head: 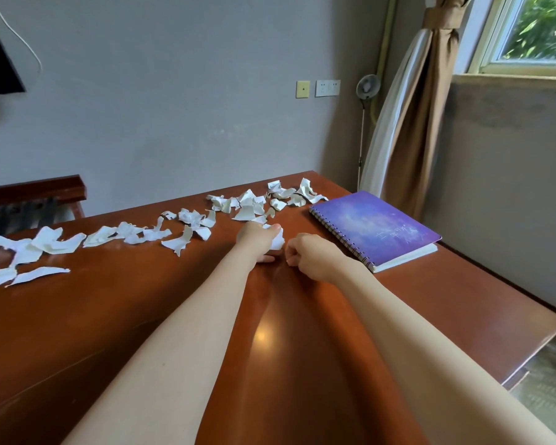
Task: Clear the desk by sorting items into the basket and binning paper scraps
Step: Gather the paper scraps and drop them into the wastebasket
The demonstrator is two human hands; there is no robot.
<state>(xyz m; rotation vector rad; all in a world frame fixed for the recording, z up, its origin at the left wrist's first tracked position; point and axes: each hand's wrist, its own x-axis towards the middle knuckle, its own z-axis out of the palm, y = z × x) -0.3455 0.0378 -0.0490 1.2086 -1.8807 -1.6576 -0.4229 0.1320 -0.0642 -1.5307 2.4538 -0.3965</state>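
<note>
Since the desk (pixel 270 348) carries litter along its far side, the job looks barely begun. Just right of the right hand (pixel 315 256) lies the notebook (pixel 376 229), not yet sorted; neither basket nor bin is in view. Beyond and left of the 2 hands runs a long band of scraps (pixel 190 220), all yet to be binned. The left hand (pixel 257 239) grips 1 wad (pixel 278 242) of paper against the desk. The right hand's fingers are curled, no paper showing.
</note>
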